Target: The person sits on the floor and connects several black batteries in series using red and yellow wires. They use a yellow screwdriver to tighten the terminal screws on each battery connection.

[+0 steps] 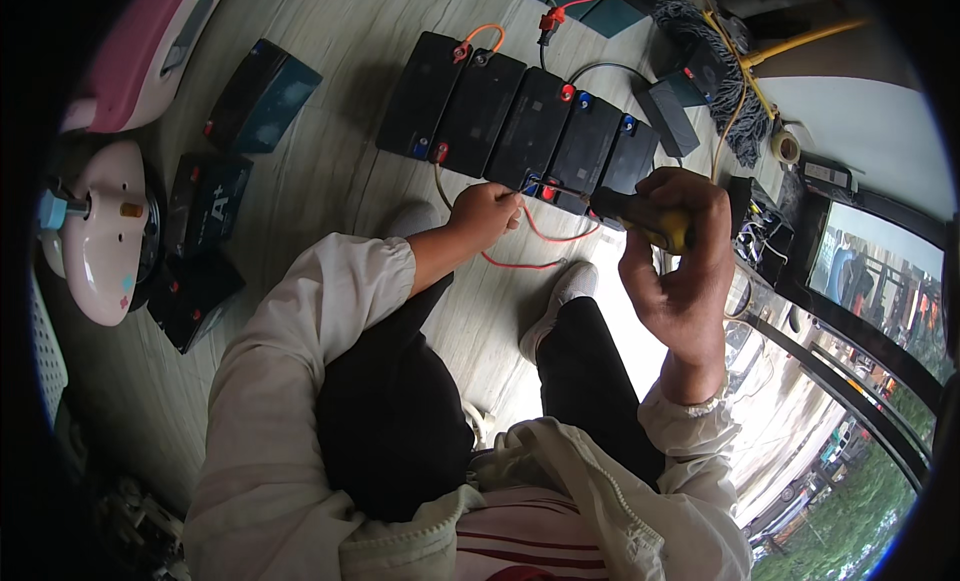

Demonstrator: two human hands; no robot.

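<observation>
Right hand (pixel 685 251) is wrapped tight around a yellow-handled screwdriver (pixel 640 216), its tip at the near terminals of five black batteries (pixel 520 121) in a row on the floor. Left hand (pixel 485 213) pinches a red wire (pixel 540 236) there (three more loose batteries (pixel 215 196) lie well apart, left).

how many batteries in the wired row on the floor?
5, side by side ahead of the hands: first, second, third, fourth, fifth. Loose ones lie apart at left; more may be hidden.
</observation>
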